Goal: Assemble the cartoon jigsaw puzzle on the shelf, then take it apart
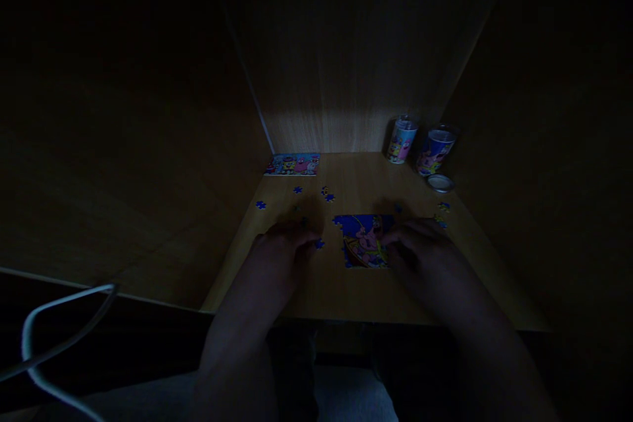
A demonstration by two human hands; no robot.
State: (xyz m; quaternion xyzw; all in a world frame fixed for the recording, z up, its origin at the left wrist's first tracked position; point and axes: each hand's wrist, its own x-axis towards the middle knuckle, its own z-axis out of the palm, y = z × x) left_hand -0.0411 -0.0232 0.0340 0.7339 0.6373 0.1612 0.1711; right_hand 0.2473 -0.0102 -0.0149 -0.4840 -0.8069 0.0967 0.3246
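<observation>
A partly assembled jigsaw puzzle (363, 244), with a pink cartoon figure on blue, lies flat on the wooden desk. My left hand (284, 250) is closed just left of it, pinching a small blue puzzle piece (320, 244) at the fingertips. Curled over the puzzle's right side is my right hand (420, 250), its fingertips closed on that edge and covering part of the picture. Loose blue pieces (330, 198) lie beyond my left hand, and another blue piece (398, 208) is just past my right fingers. The light is very dim.
A finished cartoon puzzle (293, 165) lies at the back left. Two printed canisters, one slim (401, 142) and one wider (435, 151), stand at the back right near a round lid (440, 183). More pieces (440, 219) lie at right. Panels enclose the desk; a white cable (30, 336) hangs at left.
</observation>
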